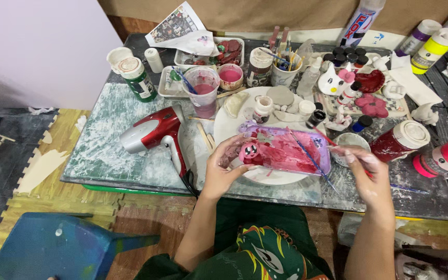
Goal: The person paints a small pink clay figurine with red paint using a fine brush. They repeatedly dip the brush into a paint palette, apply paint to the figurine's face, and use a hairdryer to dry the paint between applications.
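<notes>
Pink figurine [249,152] gripped in left hand [224,168] fingers; right hand [366,173] fingers pinch, apparently, thin brush [312,161] beside it.

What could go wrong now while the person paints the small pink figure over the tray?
1. The wet pink figure in the left hand may smear on the fingers.
2. The brush in the right hand lies near another brush resting across the paint tray, which might be knocked off.
3. The cup of pink water stands near the hair dryer; a spill seems risky.
</notes>
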